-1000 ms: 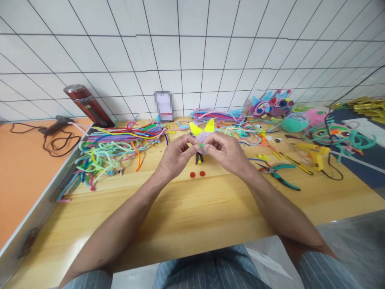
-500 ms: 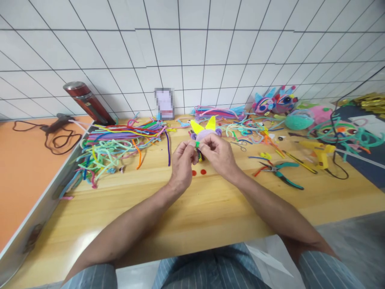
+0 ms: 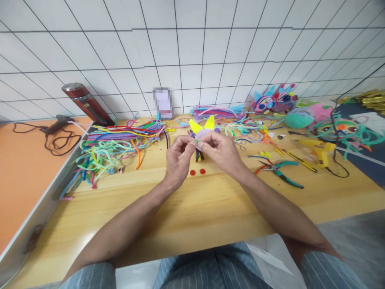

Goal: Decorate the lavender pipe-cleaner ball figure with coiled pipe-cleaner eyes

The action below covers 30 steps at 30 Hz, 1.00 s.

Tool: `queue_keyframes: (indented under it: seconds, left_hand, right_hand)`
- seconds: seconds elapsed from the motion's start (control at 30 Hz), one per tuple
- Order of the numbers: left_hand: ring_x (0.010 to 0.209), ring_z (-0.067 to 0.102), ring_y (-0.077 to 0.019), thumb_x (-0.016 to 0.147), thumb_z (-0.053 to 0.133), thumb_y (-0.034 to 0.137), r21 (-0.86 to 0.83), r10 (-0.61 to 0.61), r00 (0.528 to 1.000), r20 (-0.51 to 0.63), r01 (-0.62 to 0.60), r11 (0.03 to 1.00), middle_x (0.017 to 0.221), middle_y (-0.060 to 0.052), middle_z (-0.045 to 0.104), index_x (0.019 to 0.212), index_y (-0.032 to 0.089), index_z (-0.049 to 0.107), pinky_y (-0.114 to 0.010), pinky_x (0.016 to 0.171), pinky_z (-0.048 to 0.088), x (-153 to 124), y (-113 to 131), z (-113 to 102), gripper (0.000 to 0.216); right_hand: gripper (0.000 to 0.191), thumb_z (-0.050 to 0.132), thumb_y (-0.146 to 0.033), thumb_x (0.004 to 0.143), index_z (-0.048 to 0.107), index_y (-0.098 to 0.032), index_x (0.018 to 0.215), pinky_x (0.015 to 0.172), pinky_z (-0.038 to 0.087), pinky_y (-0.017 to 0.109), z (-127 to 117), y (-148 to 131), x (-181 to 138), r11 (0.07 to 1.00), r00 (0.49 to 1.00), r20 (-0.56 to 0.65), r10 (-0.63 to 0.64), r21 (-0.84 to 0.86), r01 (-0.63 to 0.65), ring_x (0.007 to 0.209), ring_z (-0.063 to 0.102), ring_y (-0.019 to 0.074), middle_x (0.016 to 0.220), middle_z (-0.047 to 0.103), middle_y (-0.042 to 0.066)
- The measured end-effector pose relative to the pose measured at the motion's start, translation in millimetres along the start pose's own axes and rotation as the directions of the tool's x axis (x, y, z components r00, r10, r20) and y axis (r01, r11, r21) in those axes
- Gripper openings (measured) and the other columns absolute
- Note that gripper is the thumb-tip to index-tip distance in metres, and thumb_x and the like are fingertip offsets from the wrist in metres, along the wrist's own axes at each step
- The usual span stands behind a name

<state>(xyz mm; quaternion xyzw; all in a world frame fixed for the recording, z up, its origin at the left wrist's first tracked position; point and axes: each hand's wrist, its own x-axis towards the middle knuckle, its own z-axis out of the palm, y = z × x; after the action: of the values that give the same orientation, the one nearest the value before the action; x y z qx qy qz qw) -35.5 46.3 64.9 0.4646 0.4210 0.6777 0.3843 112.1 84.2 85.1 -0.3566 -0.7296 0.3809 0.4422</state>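
Between the fingertips of both hands is a small green piece (image 3: 197, 141), mostly covered, so its kind does not show. My left hand (image 3: 179, 158) pinches it from the left, and my right hand (image 3: 221, 152) pinches it from the right. Just behind the fingers stands a lilac figure (image 3: 205, 134) of pipe cleaners with two yellow pointed ears (image 3: 196, 127); my hands hide much of it. Two red discs (image 3: 197, 172) lie on the wooden table (image 3: 198, 208) just in front of my hands.
Bundled and loose pipe cleaners (image 3: 105, 150) cover the table's left. To the right lie pliers (image 3: 279, 172), a yellow glue gun (image 3: 320, 150) with its cord, and small scissors (image 3: 241, 145). Finished fuzzy figures (image 3: 282, 98) and a red flask (image 3: 87, 103) stand near the wall.
Both hands have drawn slightly closer about the green piece, which shows less now. My left hand has shifted a little left and up, baring the left red disc.
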Motion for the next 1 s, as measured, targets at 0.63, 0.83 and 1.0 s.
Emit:
queue_keyframes:
  seconds: [0.63,0.83,1.0]
  left_hand:
    - [0.061,0.046,-0.0116,0.089,0.081,0.054,0.099,0.054,0.995,0.089,-0.063,0.993,0.070,0.001,0.059,0.082,0.021,0.070,-0.025,0.057,0.039,9,1,-7,0.035]
    - [0.056,0.045,-0.0086,0.084,0.084,0.057,-0.031,-0.020,0.999,-0.045,0.018,0.999,0.067,0.005,0.054,0.083,0.021,0.066,-0.022,0.052,0.038,-2,-5,2,0.041]
    - [0.050,0.037,-0.0071,0.082,0.086,0.055,-0.174,-0.126,0.987,-0.101,0.107,0.979,0.059,0.008,0.047,0.084,0.021,0.064,-0.022,0.049,0.034,-8,-14,10,0.040]
  right_hand:
    - [0.012,0.072,-0.029,0.092,0.073,-0.023,0.082,0.077,0.049,0.034,-12,0,5,0.980,0.991,-0.054,-0.118,-0.168,0.108,0.080,0.062,0.0187,0.082,0.071,0.003]
    - [0.030,0.079,-0.051,0.086,0.072,-0.022,0.085,0.071,0.053,0.034,8,8,1,0.989,0.992,-0.099,0.083,0.132,-0.070,0.074,0.063,0.0173,0.082,0.072,0.003]
    - [0.036,0.082,-0.056,0.083,0.070,-0.022,0.084,0.066,0.052,0.032,25,14,-6,0.965,0.975,-0.156,0.158,0.236,-0.118,0.066,0.059,0.0150,0.075,0.068,0.000]
